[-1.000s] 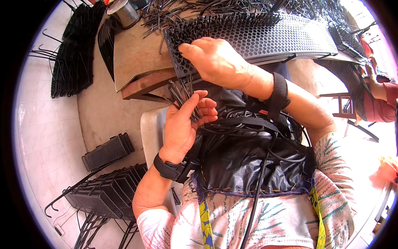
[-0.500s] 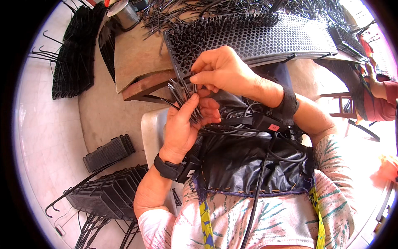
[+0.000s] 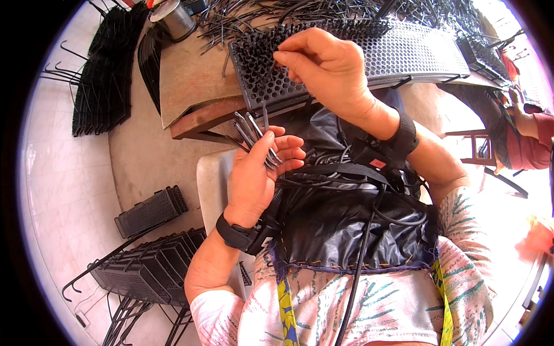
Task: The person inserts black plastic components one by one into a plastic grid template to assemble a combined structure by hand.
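Observation:
My left hand [image 3: 252, 173] is closed around a bundle of thin black strips [image 3: 247, 131], held between thumb and palm with the ends sticking up. Its other fingers curl loosely beside the bundle. Over the near left part of a perforated black panel [image 3: 418, 55], my right hand [image 3: 332, 69] pinches with thumb and forefinger. A thin black strip seems to hang from that pinch, hard to separate from the dark panel behind it. Many short black pieces stand up in the panel's holes along its left and far side; the right part shows bare holes.
A wooden table [image 3: 199, 81] bears the panel, a metal can [image 3: 173, 20] and a heap of loose black strips [image 3: 242, 20]. Stacked black panels [image 3: 107, 75] stand at far left, more panels [image 3: 150, 268] at lower left. Cables cross my lap. Another person [image 3: 528, 138] sits at right.
My right hand has moved up and away from the bundle in my left hand, to above the panel. The left hand has barely moved and still holds its strips.

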### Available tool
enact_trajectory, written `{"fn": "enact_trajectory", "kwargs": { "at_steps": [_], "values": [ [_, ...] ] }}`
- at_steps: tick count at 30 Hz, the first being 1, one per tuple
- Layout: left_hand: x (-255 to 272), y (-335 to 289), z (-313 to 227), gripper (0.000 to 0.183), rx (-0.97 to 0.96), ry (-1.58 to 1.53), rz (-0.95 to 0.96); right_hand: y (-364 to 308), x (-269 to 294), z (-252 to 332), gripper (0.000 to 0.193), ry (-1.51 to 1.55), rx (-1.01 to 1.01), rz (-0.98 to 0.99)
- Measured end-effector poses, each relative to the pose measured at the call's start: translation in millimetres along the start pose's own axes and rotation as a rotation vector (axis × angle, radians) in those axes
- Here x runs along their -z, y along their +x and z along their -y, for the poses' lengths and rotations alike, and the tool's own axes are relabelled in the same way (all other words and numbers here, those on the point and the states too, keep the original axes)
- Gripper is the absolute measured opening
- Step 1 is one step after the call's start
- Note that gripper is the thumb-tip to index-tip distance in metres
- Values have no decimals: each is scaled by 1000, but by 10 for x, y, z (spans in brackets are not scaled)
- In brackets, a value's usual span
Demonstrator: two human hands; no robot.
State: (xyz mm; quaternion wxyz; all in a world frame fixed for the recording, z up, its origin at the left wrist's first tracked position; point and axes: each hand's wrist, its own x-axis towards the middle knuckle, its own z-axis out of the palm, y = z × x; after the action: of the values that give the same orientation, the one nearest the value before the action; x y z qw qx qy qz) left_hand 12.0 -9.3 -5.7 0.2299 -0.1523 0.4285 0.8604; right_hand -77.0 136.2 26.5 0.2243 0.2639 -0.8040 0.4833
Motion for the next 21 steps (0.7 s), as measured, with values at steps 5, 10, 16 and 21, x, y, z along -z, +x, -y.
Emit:
{"fn": "enact_trajectory", "kwargs": {
  "at_steps": [5, 10, 16, 21],
  "values": [
    [-3, 3, 4, 22, 5, 17, 6, 34, -129, 24, 9, -128, 67, -47],
    [-33, -4, -6, 23, 14, 23, 13, -17, -212, -30, 10, -15, 194, -50],
    [-45, -21, -13, 25, 16, 16, 12, -16, -131, -48, 11, -93, 377, -11],
    [-31, 1, -11, 26, 57, -13, 16, 7, -233, -90, 16, -84, 445, 195]
  ]
}}
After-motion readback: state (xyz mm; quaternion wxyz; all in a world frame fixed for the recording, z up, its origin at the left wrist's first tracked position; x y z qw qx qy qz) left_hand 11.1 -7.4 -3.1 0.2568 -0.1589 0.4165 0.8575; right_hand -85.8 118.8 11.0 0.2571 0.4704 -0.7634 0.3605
